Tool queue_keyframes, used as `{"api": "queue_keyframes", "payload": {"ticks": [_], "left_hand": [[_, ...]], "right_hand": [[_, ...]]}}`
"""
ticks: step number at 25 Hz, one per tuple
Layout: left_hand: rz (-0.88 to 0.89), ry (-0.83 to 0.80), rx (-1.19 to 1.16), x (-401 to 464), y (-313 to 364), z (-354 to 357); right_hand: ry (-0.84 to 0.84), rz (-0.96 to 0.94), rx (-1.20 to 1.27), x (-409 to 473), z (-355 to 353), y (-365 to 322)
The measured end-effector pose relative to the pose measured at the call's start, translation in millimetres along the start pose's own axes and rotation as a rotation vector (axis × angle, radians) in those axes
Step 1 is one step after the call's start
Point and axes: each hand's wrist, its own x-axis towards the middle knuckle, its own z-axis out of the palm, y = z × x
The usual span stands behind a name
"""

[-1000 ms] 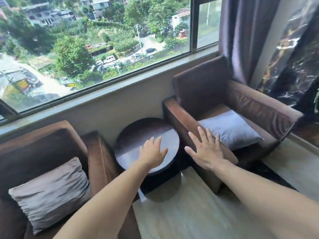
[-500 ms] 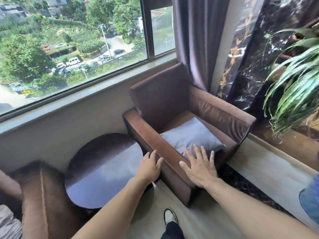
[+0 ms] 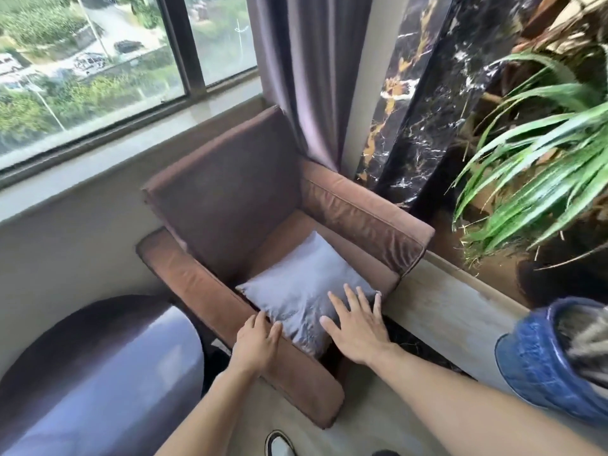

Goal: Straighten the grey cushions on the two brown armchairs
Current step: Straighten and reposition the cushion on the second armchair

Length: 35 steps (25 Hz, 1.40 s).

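Observation:
A grey cushion (image 3: 302,284) lies flat and askew on the seat of a brown armchair (image 3: 227,199) under the window. My right hand (image 3: 357,327) is spread, fingers apart, over the cushion's near right corner. My left hand (image 3: 256,343) hovers over the chair's left armrest at the cushion's near left edge, fingers loosely apart. Neither hand grips anything. The second armchair and its cushion are out of view.
A round dark side table (image 3: 98,373) stands left of the chair. A purple curtain (image 3: 296,70) hangs behind it, beside a black marble wall (image 3: 418,103). A leafy plant (image 3: 533,153) and a blue pot (image 3: 543,360) are at the right. My shoe (image 3: 279,445) is on the pale floor.
The view has swung right, off the left armchair and onto the right one. Both hands have travelled from over the side table and armrest to the near edge of the grey cushion.

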Motion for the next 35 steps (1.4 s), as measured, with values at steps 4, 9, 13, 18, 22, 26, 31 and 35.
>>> {"api": "queue_keyframes", "payload": {"ticks": [4, 9, 13, 18, 22, 26, 31, 35], "left_hand": [[-0.115, -0.043, -0.06, 41, 12, 8], [-0.358, -0.037, -0.159, 91, 27, 34], [-0.63, 0.019, -0.321, 112, 58, 75], [-0.837, 0.001, -0.605, 186, 64, 124], [-0.889, 0.18, -0.713, 276, 29, 134], [-1.05, 0.43, -0.918, 354, -52, 157], [-1.014, 0.462, -1.098, 382, -106, 182], [-1.033, 0.479, -1.1, 376, -101, 175]], "right_hand": [[-0.097, -0.023, 0.022, 64, 6, 17], [-0.216, -0.166, -0.041, 157, 19, 53], [-0.322, -0.214, 0.019, 236, 23, 90], [-0.29, -0.063, 0.141, 349, 34, 137], [-0.22, 0.149, 0.366, 445, 64, 149], [-0.172, 0.388, 0.513, 530, 133, 139], [-0.173, 0.621, 0.705, 562, 214, 127], [-0.17, 0.68, 0.685, 554, 200, 119]]}}
